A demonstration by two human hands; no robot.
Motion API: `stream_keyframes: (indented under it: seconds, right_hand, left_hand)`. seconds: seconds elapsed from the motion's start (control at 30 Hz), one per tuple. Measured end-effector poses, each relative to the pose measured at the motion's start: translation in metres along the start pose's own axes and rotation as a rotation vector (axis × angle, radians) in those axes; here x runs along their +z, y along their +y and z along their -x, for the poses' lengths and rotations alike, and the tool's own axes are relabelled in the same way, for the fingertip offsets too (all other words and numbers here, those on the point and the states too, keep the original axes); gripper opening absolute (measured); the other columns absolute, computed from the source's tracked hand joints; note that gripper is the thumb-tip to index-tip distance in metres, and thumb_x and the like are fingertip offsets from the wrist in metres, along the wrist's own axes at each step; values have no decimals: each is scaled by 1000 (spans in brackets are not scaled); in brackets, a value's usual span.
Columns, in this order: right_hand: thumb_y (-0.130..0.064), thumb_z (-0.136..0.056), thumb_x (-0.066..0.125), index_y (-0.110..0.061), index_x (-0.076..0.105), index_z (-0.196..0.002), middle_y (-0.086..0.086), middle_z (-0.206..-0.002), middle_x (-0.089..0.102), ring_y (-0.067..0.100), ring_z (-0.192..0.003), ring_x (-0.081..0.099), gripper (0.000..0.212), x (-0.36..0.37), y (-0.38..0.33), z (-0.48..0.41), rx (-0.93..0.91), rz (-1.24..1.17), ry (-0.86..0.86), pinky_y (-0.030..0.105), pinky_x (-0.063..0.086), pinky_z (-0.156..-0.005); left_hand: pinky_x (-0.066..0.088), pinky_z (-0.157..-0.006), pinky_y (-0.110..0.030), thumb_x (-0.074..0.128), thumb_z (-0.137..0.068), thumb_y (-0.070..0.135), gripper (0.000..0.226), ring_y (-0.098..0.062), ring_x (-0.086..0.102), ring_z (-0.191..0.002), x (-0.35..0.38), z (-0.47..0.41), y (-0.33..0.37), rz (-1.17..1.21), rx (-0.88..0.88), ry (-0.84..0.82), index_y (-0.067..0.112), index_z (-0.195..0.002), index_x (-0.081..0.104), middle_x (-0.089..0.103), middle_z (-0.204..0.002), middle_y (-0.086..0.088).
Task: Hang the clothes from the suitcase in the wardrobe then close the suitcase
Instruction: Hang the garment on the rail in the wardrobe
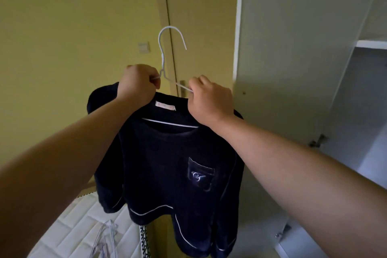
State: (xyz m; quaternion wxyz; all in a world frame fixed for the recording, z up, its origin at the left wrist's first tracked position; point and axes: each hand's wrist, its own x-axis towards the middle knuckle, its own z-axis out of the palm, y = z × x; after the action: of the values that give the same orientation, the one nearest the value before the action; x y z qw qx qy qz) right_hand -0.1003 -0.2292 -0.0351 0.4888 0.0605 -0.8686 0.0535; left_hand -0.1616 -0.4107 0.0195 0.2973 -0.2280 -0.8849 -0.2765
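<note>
Two grips share one white wire hanger (162,60). The left grip (139,84) pinches the wire just beside the neck, and the right grip (209,100) pinches the other sloping arm, each curled tight. Held high like that, the navy top (167,163) hangs free with the hook clear above. The open wardrobe (293,48) stands to the right, probably the next stop. Spare hangers (104,236) lie on the bed (73,226), near left.
</note>
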Motion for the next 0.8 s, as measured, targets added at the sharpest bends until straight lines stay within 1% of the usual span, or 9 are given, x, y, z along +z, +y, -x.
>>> stream_keyframes:
  seconds: [0.1,0.17,0.23,0.33,0.4,0.47,0.53,0.63,0.8]
  right_hand:
    - [-5,-67,58,-10,58,-74,1,-68,51,23,-48,35,9,-27,29,22,32,55,47,16,14,-47]
    - [-3,-64,58,-10,57,-72,2,-69,51,25,-56,38,11,-45,51,42,101,100,18,19,12,-48]
    - [-3,-64,57,-11,52,-70,4,-73,52,30,-66,47,11,-56,75,62,187,140,-34,24,14,-49]
    - [-8,-64,55,-15,49,-68,4,-78,54,31,-77,51,10,-78,109,88,291,220,-136,29,22,-57]
    - [-13,-71,55,-14,57,-80,5,-92,54,31,-91,50,9,-96,132,105,411,299,-288,35,32,-69]
    - [-18,-77,56,-15,58,-96,7,-107,50,30,-104,47,19,-117,155,121,569,340,-410,39,38,-82]
    - [-21,-79,58,-17,55,-108,8,-115,47,30,-109,46,29,-139,174,138,716,333,-470,40,40,-87]
    - [-27,-80,61,-18,53,-110,8,-115,47,30,-107,47,32,-173,197,167,896,299,-416,41,42,-87]
    - [-24,-88,55,-15,50,-107,7,-108,51,30,-95,56,22,-244,221,212,1128,270,-181,41,51,-80]
  left_hand:
    - [43,-55,-22,43,-72,-15,40,-17,56,-65,7,8,46,16,-58,-196,16,-60,65,62,-67,-1]
    - [40,-49,-21,42,-74,-14,42,-14,51,-58,20,16,77,59,-100,-320,16,-61,67,60,-65,-1]
    - [38,-45,-19,39,-73,-13,42,-15,49,-54,38,25,104,157,-136,-434,15,-62,69,58,-61,-1]
    - [39,-46,-20,37,-74,-13,40,-15,49,-56,68,40,143,283,-199,-622,12,-61,66,60,-60,1]
    - [36,-46,-21,38,-76,-14,37,-17,48,-56,92,53,170,380,-239,-755,9,-63,64,62,-56,3]
    - [34,-50,-23,40,-79,-11,31,-21,45,-59,116,67,197,521,-282,-885,5,-66,63,63,-66,-6]
    - [31,-53,-25,40,-83,-3,24,-19,44,-58,138,82,227,644,-339,-1006,3,-71,60,63,-72,-10]
    - [34,-55,-27,38,-90,6,27,-18,48,-58,171,104,279,733,-358,-1173,3,-78,61,64,-71,-9]
    - [48,-66,-28,45,-94,3,24,-20,57,-70,229,131,368,781,-281,-1370,4,-84,67,65,-83,-10]
